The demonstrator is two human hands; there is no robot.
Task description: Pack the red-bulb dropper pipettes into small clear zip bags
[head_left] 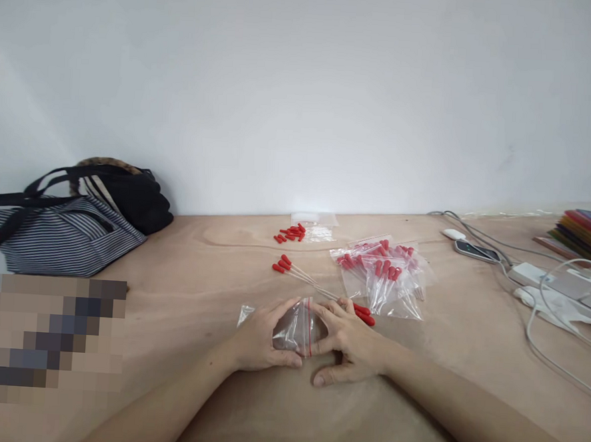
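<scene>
A clear zip bag (288, 334) with a red strip along its right edge lies flat on the table in front of me. My left hand (260, 335) rests over its left part, thumb and fingers spread. At the red strip, my right hand (348, 337) has its fingers apart and its fingertips touching the bag. White sticks with red tips (283, 264) lie just beyond the hands. More red tips (364, 314) show past my right hand, which hides part of the sticks. Filled clear bags of red-tipped sticks (385, 273) are piled behind it.
Loose red tips (292, 233) and a clear packet of sticks (318, 228) lie near the wall. A striped bag (69, 234) stands at left beside a black bag (149, 202). On the right are a phone-like device (476, 251), cables, a power strip (561, 290) and coloured folders (589, 235).
</scene>
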